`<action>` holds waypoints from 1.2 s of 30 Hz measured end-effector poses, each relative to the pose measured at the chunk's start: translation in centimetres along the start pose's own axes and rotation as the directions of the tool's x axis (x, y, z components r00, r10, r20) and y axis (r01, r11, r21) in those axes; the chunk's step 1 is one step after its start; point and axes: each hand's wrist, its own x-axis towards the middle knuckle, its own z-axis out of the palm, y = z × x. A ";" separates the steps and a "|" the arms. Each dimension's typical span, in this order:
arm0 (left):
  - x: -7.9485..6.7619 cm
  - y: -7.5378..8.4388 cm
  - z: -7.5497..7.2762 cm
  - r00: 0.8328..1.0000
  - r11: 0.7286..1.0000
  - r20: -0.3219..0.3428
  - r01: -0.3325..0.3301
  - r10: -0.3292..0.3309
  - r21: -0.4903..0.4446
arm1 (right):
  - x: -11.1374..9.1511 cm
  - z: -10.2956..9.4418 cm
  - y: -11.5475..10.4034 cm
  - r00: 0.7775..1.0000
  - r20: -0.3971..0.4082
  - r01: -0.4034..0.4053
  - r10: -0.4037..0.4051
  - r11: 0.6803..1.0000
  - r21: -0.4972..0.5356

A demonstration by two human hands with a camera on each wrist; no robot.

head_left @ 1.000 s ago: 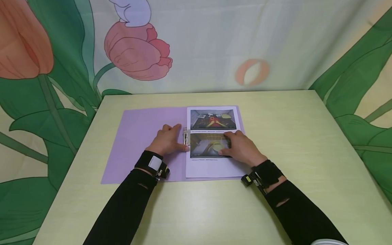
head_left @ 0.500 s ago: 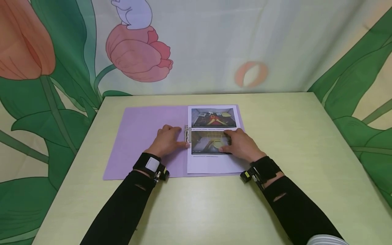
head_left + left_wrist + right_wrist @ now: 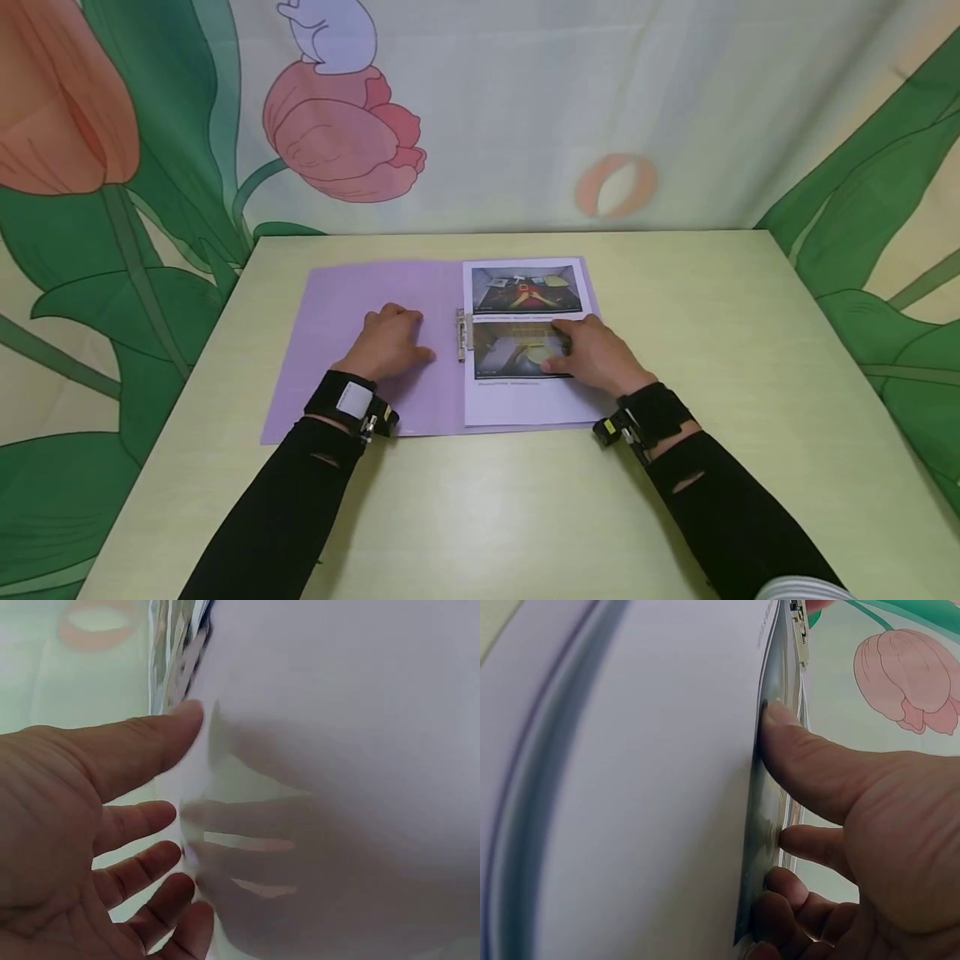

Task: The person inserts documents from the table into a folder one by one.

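Observation:
A purple folder point(image 3: 341, 300) lies spread flat on the table, with printed sheets point(image 3: 510, 407) on its right side. The top sheet bears two photos above lines of small text. Along the sheets' left edge sits a metal clip point(image 3: 461, 335). My left hand point(image 3: 384, 343) is over the folder's left cover, thumb apart from the clip; in the left wrist view its loosely bent fingers point(image 3: 154, 866) are at the cover's surface, holding nothing. With thumb and fingertips spread, my right hand point(image 3: 603, 362) rests on the lower photo point(image 3: 754, 832).
The pale wooden table point(image 3: 480, 517) extends around the folder on all sides. Behind it hangs a curtain point(image 3: 510, 108) printed with tulips and leaves. Each wrist carries a strapped camera, the left camera point(image 3: 386, 417) being just above the folder's lower edge.
My left hand has drawn back to the left from the metal clip, its thumb now off it. The right hand stays on the lower photo. The whole view has shifted slightly.

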 end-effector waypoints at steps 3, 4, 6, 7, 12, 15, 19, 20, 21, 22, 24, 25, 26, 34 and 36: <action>-0.4 -1.1 -0.8 1.000 1.000 0.000 0.019 -0.019 0.012 | -0.1 0.0 0.5 1.000 -0.010 0.003 -0.003 1.000 -0.004; -0.5 -1.5 -1.1 1.000 1.000 -0.001 0.026 -0.026 0.016 | -0.1 -0.1 0.7 1.000 -0.012 0.004 -0.004 1.000 -0.005; -0.9 -2.4 -1.6 0.999 0.999 0.002 0.047 -0.047 0.012 | -0.2 -0.2 1.1 1.000 -0.013 0.004 -0.004 1.000 -0.003; -1.1 -2.7 -1.8 0.998 0.998 0.005 0.063 -0.063 0.007 | -0.2 -0.3 1.3 1.000 -0.014 0.002 -0.002 1.000 -0.001; -1.9 -4.6 -2.6 0.988 0.988 0.024 0.152 -0.152 -0.015 | -0.8 -0.8 2.4 1.000 -0.010 -0.020 0.020 1.000 0.008; -2.4 -5.8 -3.0 0.976 0.975 0.042 0.217 -0.215 -0.042 | -1.1 -1.0 3.2 0.999 -0.005 -0.035 0.035 0.999 0.010; -2.8 -7.0 -3.6 0.954 0.946 0.083 0.297 -0.288 -0.131 | -1.5 -1.3 4.0 0.999 -0.002 -0.053 0.053 0.998 0.015; -2.9 -7.2 -3.8 0.952 0.940 0.094 0.303 -0.291 -0.155 | -1.6 -1.3 4.2 0.998 -0.002 -0.057 0.057 0.998 0.016; -2.9 -7.3 -3.9 0.953 0.938 0.103 0.300 -0.286 -0.173 | -1.7 -1.4 4.4 0.998 -0.002 -0.063 0.063 0.998 0.020; -2.9 -7.3 -4.1 0.955 0.938 0.109 0.292 -0.276 -0.188 | -1.8 -1.4 4.5 0.998 -0.002 -0.067 0.067 0.997 0.023; -3.0 -7.3 -4.5 0.962 0.942 0.114 0.265 -0.246 -0.204 | -1.9 -1.4 4.7 0.997 -0.002 -0.075 0.075 0.997 0.028; -3.1 -7.3 -4.8 0.966 0.943 0.111 0.252 -0.233 -0.215 | -2.0 -1.4 4.8 0.997 -0.002 -0.079 0.079 0.996 0.031; -3.2 -7.3 -5.2 0.969 0.941 0.105 0.242 -0.222 -0.238 | -2.0 -1.4 4.8 0.997 -0.002 -0.081 0.081 0.996 0.035; -6.6 -5.8 -10.7 0.999 0.860 0.023 -0.027 0.045 -0.509 | -2.2 -1.5 5.2 0.997 -0.013 -0.080 0.080 0.996 0.033; -7.3 -4.7 -11.6 0.989 0.799 0.009 -0.113 0.147 -0.591 | -2.2 -1.6 5.2 0.997 -0.016 -0.080 0.081 0.996 0.033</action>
